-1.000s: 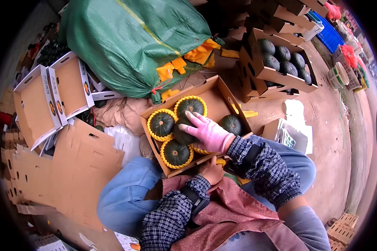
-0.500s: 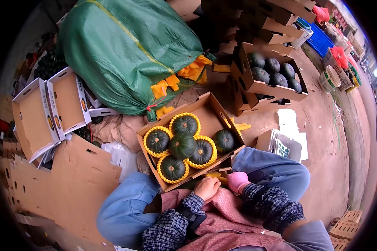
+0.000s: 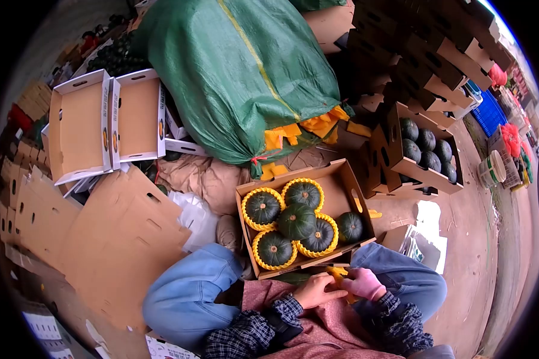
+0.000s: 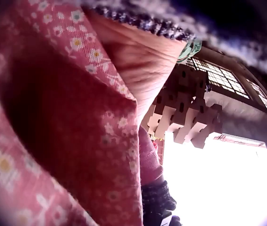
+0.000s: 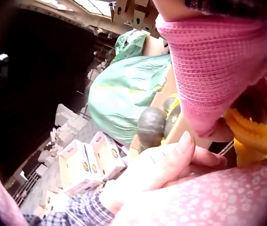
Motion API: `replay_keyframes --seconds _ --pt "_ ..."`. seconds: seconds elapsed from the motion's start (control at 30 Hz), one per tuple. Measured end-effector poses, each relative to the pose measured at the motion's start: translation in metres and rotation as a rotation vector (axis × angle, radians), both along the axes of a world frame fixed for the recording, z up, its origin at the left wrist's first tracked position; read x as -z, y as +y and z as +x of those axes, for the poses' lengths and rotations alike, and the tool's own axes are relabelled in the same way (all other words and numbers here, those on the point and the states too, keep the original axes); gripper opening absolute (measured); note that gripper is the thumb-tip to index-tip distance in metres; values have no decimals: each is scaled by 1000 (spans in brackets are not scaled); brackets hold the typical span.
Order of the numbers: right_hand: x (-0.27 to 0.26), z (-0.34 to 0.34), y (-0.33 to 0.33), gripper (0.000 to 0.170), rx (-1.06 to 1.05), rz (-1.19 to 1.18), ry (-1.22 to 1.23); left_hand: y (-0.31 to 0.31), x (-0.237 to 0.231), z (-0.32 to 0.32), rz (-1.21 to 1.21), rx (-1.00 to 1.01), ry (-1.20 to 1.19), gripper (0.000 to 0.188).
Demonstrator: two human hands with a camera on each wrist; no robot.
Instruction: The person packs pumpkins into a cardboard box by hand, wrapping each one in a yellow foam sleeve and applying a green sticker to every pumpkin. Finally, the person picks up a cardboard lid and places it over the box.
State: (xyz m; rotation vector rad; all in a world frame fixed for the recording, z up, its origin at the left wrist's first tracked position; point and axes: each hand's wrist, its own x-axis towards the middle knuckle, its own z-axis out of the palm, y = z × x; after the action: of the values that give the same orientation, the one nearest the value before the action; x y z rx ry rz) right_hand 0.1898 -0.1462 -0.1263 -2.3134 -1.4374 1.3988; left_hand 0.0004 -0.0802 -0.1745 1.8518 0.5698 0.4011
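Note:
My right hand, in a pink knit glove, pinches a yellow foam net low over the lap. Bare, my left hand is right beside it, fingers bent toward the net; I cannot tell whether they grip it. In front of the knees a cardboard box holds several dark green squashes in yellow foam nets. One bare squash sits on top among them, and another bare squash lies at the box's right side. The left wrist view shows mostly the pink floral apron.
A big green sack spilling yellow foam nets stands behind the box. At right, stacked cartons hold more squashes. White-edged trays and flattened cardboard lie at left. A white bucket stands far right.
My right hand has left the squash in the box and come back to the lap beside the left hand. The bare squash stays on top of the netted ones. The head view has shifted.

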Motion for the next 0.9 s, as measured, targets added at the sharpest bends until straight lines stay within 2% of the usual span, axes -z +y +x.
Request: replay_keyframes --seconds 0.03,0.1,0.13,0.17,0.23,0.27,0.3,0.33,0.37,0.4,0.43,0.5,0.53,0.57,0.6,0.63,0.67,0.7,0.73,0.77,0.8,0.83,0.87,0.9 --pt "-7 -1 -6 41 259 111 246 -5 -11 6 38 -62 -135 37" --pt "-43 -14 -8 46 528 190 634 -5 -42 11 -4 -113 -193 38" --pt "-51 -18 -12 47 558 281 768 2 -58 10 -6 -133 -163 36" --pt "-52 -19 -15 48 578 378 911 10 -62 11 -78 -109 -234 34" --pt "-42 -30 -11 49 343 719 874 22 -57 10 -140 -24 -182 33" --pt "-32 -29 -14 62 355 661 707 27 -58 6 -192 27 -126 31" --pt "-29 -28 -11 76 368 606 537 15 -59 7 24 -270 -431 25" --pt "-62 -57 2 25 690 684 777 25 -73 -1 -67 -210 -289 24" --pt "-74 -52 7 26 654 575 865 36 -83 -9 -168 -151 -147 26" --pt "-60 -46 6 30 584 720 779 37 -76 -12 -154 -263 -266 27" --pt "-62 -49 8 33 521 859 686 38 -102 -18 -173 -326 -173 24" --pt "-68 -53 10 39 421 908 389 35 -96 -21 -145 -327 -218 25" --pt "-84 -56 18 37 235 984 115 31 -84 -18 -141 -330 -208 25" --pt "-96 -51 25 28 22 1090 -104 30 -65 -15 -738 -336 -421 25" --pt "-74 -29 21 25 142 801 200 31 -47 -19 -1337 -322 -625 25" --pt "-48 -8 12 23 248 495 491 35 -32 -29 -1363 -319 -604 27" --pt "-35 -7 6 17 225 701 471 43 -51 -37 -1246 -136 -542 29" --pt "-10 8 -4 20 57 830 467 51 -70 -44 -1125 43 -477 32" --pt "-17 8 -4 22 24 771 576 48 -61 -42 -1012 110 -486 36" --pt "-27 6 -4 25 -9 708 685 44 -85 -41 -806 80 -457 38" --pt "-34 3 -1 25 -4 707 688 44 -88 -37 -551 40 -437 39" --pt "-41 -1 2 28 -94 753 670 44 -89 -33 -294 1 -415 39" --pt "-45 -6 5 31 -186 799 651 41 -89 -30 -292 1 -412 39" --pt "-47 -15 5 31 -186 802 656 38 -89 -29 -325 -55 -367 38"
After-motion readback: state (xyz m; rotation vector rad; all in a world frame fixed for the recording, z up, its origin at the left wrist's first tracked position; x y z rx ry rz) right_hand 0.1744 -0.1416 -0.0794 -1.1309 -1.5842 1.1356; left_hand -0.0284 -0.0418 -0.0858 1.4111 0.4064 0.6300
